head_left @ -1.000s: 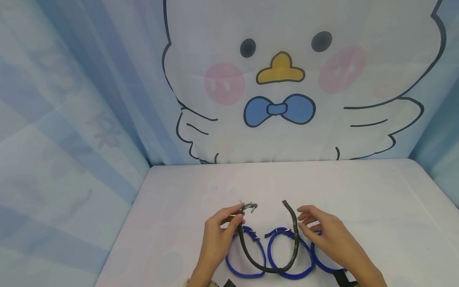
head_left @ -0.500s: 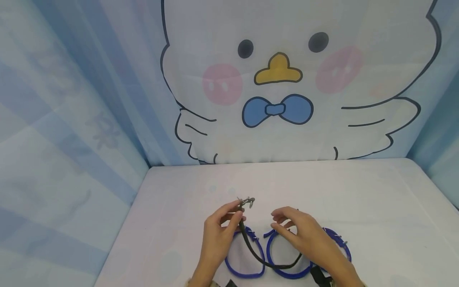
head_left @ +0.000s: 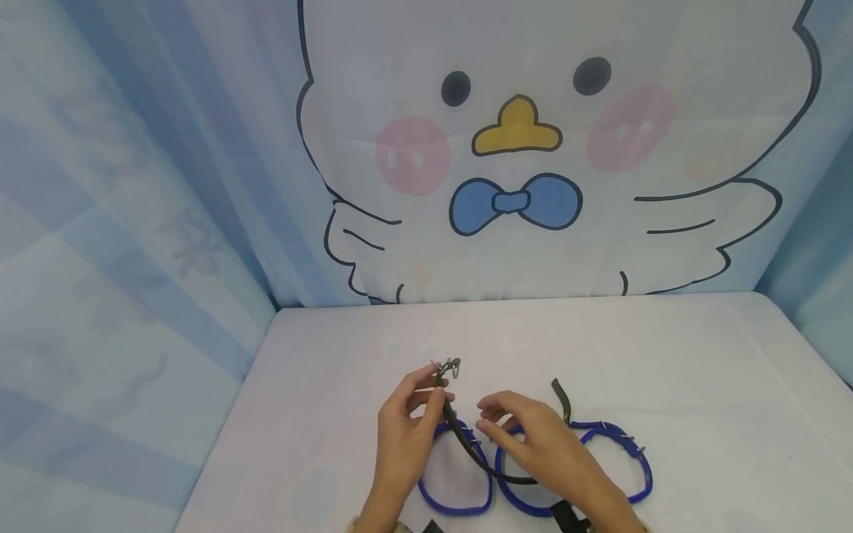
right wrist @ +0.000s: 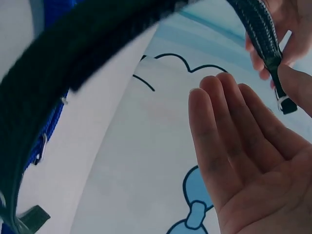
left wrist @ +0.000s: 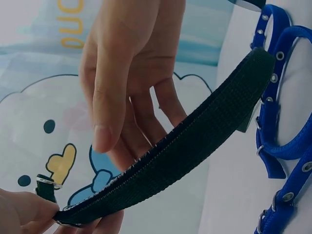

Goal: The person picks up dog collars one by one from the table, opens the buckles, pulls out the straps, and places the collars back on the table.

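Observation:
My left hand (head_left: 408, 429) pinches a dark green collar (head_left: 466, 444) near its metal buckle (head_left: 453, 366), which stands above the fingertips. From there the strap hangs down in a curve and passes behind my right hand (head_left: 536, 440). Its loose end (head_left: 562, 400) sticks up beyond that hand. In the left wrist view the collar (left wrist: 185, 151) runs up to the right from the pinching thumb and fingers. My right hand (right wrist: 253, 161) holds nothing; its fingers are fairly straight in the right wrist view, beside the strap.
Several blue collars lie in loops on the white table (head_left: 333, 385): one on the left (head_left: 460, 511), one in the middle (head_left: 526, 509), partly covered by my right hand, and one on the right (head_left: 648, 474). A curtain with a cartoon bird (head_left: 520, 259) hangs behind the table.
My right hand has moved left, away from the strap's loose end and toward my left hand. The left hand has risen slightly, still pinching the green collar by its buckle end.

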A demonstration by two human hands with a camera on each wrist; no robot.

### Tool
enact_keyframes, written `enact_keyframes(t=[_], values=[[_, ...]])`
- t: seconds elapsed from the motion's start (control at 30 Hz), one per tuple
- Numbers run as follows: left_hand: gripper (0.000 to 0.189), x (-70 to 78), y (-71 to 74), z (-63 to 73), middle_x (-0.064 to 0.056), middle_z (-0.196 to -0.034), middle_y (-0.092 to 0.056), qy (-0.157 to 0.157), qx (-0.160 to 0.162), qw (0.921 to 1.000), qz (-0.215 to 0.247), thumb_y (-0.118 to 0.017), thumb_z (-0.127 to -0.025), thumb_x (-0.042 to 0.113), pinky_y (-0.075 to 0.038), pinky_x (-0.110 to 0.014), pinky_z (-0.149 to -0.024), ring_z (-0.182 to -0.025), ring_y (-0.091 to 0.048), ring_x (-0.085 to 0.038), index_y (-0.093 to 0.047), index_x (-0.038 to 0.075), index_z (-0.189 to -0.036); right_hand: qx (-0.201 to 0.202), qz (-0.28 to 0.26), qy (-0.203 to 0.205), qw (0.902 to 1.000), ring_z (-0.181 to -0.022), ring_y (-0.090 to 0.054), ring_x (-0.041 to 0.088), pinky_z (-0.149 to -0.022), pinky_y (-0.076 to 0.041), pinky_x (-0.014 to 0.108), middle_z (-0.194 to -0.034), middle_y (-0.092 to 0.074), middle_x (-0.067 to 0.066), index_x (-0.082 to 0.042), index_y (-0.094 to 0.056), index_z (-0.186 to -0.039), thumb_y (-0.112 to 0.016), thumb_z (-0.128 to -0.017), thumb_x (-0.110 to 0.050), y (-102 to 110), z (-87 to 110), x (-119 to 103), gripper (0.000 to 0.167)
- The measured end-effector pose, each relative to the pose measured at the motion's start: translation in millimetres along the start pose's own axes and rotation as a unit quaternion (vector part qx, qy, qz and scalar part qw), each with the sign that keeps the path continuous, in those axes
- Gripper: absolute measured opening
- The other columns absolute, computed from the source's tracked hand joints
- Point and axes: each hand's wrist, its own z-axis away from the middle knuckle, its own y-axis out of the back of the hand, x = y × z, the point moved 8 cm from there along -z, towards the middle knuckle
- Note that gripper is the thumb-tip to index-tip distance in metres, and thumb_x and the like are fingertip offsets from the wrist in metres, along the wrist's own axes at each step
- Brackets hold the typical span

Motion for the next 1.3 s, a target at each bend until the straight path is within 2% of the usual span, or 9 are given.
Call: enact_keyframes(t=[0.17,0.3,0.4,0.5,0.73,0.9,1.3], values=[[0.031,0.3,-0.9,0.0,-0.013,-0.114,-0.066,-0.007,0.002,0.9998,0.017,-0.062,-0.097,0.004,-0.062,-0.028,-0.074,-0.094,-0.071,-0.021,-0.062,0.010,-0.127,-0.046,-0.019,0.003,0.9988,-0.090,-0.068,0.015,-0.075,-0.057,0.024,-0.108,-0.072,-0.001,-0.011,-0.066,-0.122,-0.052,-0.102,-0.045,-12,-4.4,-1,0.042],[0.029,1.2,0.0,0.9,-0.014,-0.114,-0.065,-0.007,0.011,0.9997,0.020,-0.059,-0.096,-0.003,-0.061,-0.028,-0.077,-0.095,-0.071,-0.021,-0.062,0.008,-0.123,-0.097,-0.047,0.015,0.9940,-0.085,-0.066,0.011,-0.070,-0.054,0.023,-0.100,-0.071,-0.003,-0.009,-0.066,-0.122,-0.046,-0.105,-0.042,-25,-6.7,1,0.042],[0.027,1.4,3.0,1.1,-0.013,-0.112,-0.065,-0.010,0.025,0.9995,0.015,-0.058,-0.095,-0.005,-0.061,-0.028,-0.077,-0.094,-0.071,-0.021,-0.061,0.007,-0.119,-0.128,-0.063,0.023,0.9894,-0.078,-0.061,0.005,-0.068,-0.052,0.022,-0.092,-0.069,-0.005,-0.010,-0.065,-0.121,-0.046,-0.105,-0.041,-34,-5.7,2,0.039],[0.021,0.6,7.1,0.4,-0.012,-0.108,-0.067,-0.012,0.039,0.9991,0.009,-0.061,-0.095,-0.002,-0.061,-0.027,-0.076,-0.091,-0.072,-0.020,-0.062,0.006,-0.115,-0.144,-0.074,0.023,0.9866,-0.077,-0.063,0.005,-0.067,-0.052,0.022,-0.089,-0.070,-0.005,-0.011,-0.066,-0.118,-0.050,-0.103,-0.040,-38,-4.6,5,0.036],[0.014,-1.6,20.6,-1.3,-0.010,-0.100,-0.072,-0.015,0.079,0.9968,0.001,-0.071,-0.091,0.005,-0.062,-0.028,-0.071,-0.086,-0.073,-0.019,-0.067,0.004,-0.104,-0.149,-0.095,0.028,0.9839,-0.086,-0.069,0.014,-0.073,-0.055,0.023,-0.094,-0.073,-0.001,-0.008,-0.068,-0.112,-0.055,-0.102,-0.036,-34,-2.4,9,0.033],[0.014,-2.3,32.6,-2.2,-0.009,-0.094,-0.073,-0.012,0.116,0.9932,-0.007,-0.076,-0.087,0.007,-0.062,-0.030,-0.066,-0.082,-0.073,-0.017,-0.072,0.005,-0.099,-0.140,-0.095,0.017,0.9855,-0.086,-0.067,0.013,-0.073,-0.055,0.022,-0.096,-0.072,0.000,-0.011,-0.069,-0.112,-0.058,-0.100,-0.034,-29,-1.1,14,0.028],[0.019,-10.1,45.3,-3.8,-0.016,-0.093,-0.073,0.019,0.128,0.9909,0.037,-0.077,-0.086,0.009,-0.062,-0.032,-0.070,-0.078,-0.074,-0.018,-0.073,0.000,-0.103,-0.116,-0.071,0.014,0.9906,-0.087,-0.063,0.004,-0.073,-0.055,0.023,-0.098,-0.070,-0.002,-0.014,-0.070,-0.110,-0.061,-0.099,-0.034,-15,1.5,24,0.025]])
